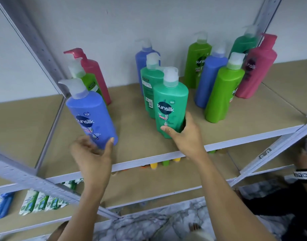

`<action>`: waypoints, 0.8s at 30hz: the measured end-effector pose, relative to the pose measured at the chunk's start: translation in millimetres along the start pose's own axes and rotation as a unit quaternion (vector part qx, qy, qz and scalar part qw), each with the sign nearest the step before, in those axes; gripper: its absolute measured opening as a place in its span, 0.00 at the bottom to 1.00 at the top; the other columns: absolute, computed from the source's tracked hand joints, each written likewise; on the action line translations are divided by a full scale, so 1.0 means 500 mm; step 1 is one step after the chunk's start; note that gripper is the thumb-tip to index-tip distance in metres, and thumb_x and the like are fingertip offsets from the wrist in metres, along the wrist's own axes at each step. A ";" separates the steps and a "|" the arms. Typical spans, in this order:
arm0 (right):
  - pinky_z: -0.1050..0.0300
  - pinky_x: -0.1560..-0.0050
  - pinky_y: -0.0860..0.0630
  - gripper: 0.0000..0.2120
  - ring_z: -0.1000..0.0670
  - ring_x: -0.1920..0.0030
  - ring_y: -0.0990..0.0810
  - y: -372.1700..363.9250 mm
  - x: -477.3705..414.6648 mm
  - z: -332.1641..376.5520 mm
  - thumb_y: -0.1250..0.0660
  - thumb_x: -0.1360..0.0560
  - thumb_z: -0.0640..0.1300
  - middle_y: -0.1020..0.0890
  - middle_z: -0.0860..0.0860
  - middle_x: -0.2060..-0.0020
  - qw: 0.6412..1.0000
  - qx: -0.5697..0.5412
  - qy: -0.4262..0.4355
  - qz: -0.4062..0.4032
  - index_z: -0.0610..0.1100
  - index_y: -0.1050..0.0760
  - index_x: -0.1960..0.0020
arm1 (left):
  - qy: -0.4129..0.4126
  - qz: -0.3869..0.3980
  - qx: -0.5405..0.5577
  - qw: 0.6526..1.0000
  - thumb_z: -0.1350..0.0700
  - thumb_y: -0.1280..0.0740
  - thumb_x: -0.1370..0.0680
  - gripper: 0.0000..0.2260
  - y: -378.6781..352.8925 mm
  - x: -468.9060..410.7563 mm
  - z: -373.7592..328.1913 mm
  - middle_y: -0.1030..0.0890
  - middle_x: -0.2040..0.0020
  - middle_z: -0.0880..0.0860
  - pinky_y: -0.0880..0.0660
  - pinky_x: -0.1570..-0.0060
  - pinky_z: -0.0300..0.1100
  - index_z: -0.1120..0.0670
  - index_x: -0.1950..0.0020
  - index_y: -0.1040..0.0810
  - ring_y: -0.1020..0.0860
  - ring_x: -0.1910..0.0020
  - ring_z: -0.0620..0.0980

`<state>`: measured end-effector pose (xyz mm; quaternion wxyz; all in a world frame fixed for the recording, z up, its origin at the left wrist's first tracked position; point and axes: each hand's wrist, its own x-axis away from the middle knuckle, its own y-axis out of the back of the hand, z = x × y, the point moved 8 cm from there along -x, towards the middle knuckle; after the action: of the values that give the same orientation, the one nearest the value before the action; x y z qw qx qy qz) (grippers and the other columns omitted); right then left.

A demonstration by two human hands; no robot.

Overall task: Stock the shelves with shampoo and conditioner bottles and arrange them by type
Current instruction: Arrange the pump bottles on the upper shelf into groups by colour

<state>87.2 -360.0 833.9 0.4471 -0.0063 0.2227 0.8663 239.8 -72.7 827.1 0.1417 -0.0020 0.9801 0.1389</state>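
Note:
My left hand (92, 153) grips the base of a blue Sunsilk pump bottle (92, 115), tilted over the front of the brown shelf (135, 136). My right hand (185, 134) grips the lower part of a teal Sunsilk pump bottle (170, 105) standing on the shelf. Behind it stand another teal bottle (149, 87) and a blue one (142, 58). At the left stand a lime bottle (90, 82) and a pink one (93, 70). At the right is a mixed cluster: lime (222, 94), blue (208, 79), lime (196, 61), teal (243, 44) and pink (255, 66).
Grey metal uprights (36, 44) and a diagonal brace (50, 190) frame the shelf. Lower shelves hold small yellow and green bottles (159, 164) and sachet packs (38, 200). Another person's arm with a wristband (304, 174) is at the right edge. Marble-patterned floor lies below.

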 end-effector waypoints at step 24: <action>0.76 0.48 0.30 0.35 0.60 0.44 0.23 0.090 -0.081 -0.060 0.19 0.33 0.51 0.19 0.58 0.42 0.998 -0.036 0.034 -0.038 0.49 0.30 0.30 | -0.032 0.198 0.073 0.977 0.60 0.19 0.31 0.43 -0.229 0.011 -0.094 0.25 0.35 0.38 0.27 0.49 0.24 0.46 0.25 0.40 0.23 0.40 0.32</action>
<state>70.9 -425.6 832.2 0.4717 -0.0599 0.2063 0.8552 226.4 -195.4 838.1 0.1425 0.2066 0.9636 0.0921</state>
